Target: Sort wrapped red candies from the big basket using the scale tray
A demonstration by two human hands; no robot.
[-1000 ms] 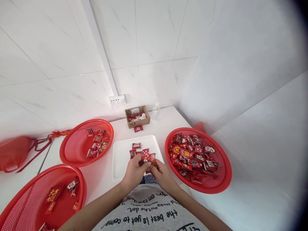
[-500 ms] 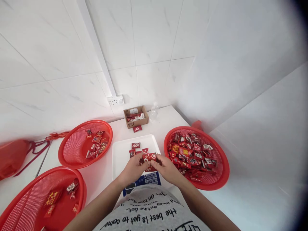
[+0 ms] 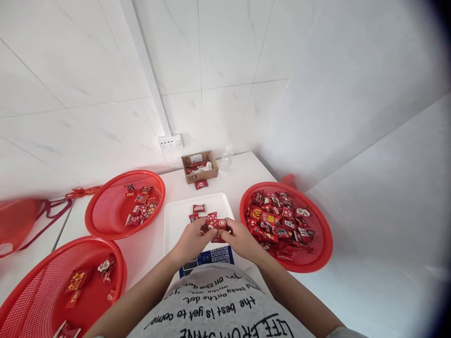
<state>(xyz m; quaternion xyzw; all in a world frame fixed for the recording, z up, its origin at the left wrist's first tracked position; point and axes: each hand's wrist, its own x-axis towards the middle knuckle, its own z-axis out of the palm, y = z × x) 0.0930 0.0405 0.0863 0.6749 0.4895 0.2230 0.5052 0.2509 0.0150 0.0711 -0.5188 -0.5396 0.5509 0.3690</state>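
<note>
Between my two hands is a small red wrapped packet (image 3: 217, 224) with white print, held at both ends. My left hand (image 3: 195, 239) pinches its left end, and my right hand (image 3: 240, 238) has the right end. Beneath them lies the white tray of a scale (image 3: 172, 225), with several red wrapped packets on it, some partly hidden by my fingers. One packet (image 3: 199, 208) lies apart near the tray's far side. The scale's blue keypad (image 3: 218, 256) shows between my wrists and my shirt.
To the right stands a red basket (image 3: 326, 234) heaped with red packets. Two red baskets, a farther one (image 3: 102, 206) and a nearer one (image 3: 31, 281), hold fewer packets on the left. Behind the scale are a cardboard box (image 3: 202, 176), a loose packet (image 3: 201, 184) and a clear bottle (image 3: 226, 162).
The view has shifted slightly. Both hands stay over the tray with the packet between them, and it now looks lower and more tightly enclosed by the fingers.
</note>
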